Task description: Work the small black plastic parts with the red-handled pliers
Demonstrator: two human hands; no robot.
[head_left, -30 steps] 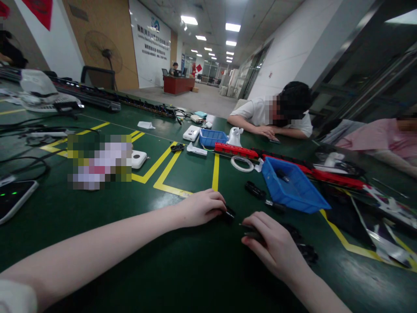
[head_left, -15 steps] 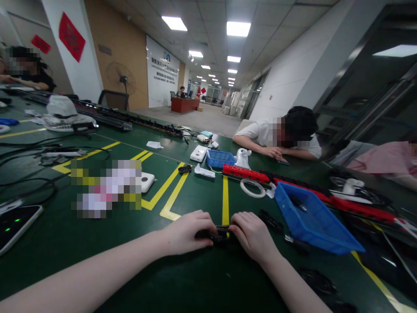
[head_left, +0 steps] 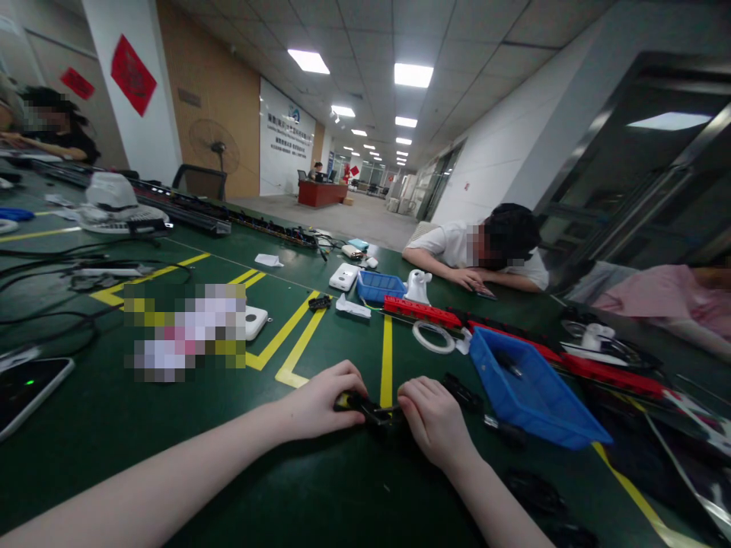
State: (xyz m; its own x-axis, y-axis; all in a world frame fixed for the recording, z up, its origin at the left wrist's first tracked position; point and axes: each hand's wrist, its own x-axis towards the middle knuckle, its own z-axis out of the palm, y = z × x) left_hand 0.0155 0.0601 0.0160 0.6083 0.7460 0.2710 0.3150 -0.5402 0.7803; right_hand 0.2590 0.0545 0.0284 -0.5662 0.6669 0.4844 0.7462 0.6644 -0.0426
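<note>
Between my two hands is a small black part (head_left: 378, 413), low over the green table top (head_left: 251, 472). Its exact kind is too dark to make out. My left hand (head_left: 328, 399) is closed round its left end, thumb below and fingers above, with a yellowish patch showing in the grip. My right hand (head_left: 429, 415) has curled fingers at the part's right end, which they mostly hide. Just right of that hand lie dark pieces (head_left: 462, 392) and a black connector with a metal tip (head_left: 502, 428).
A blue tray (head_left: 534, 392) with a dark item inside stands to the right, before a red strip (head_left: 422, 310). Farther back are a smaller blue bin (head_left: 381, 288), a white ring (head_left: 432, 337) and a white device (head_left: 256, 322). Another person (head_left: 480, 251) leans on the table's far side.
My left fingers have shifted on the black part, which now sits more tilted and shows a yellowish patch. The view has turned slightly, moving the table items left. Both hands stay on the part.
</note>
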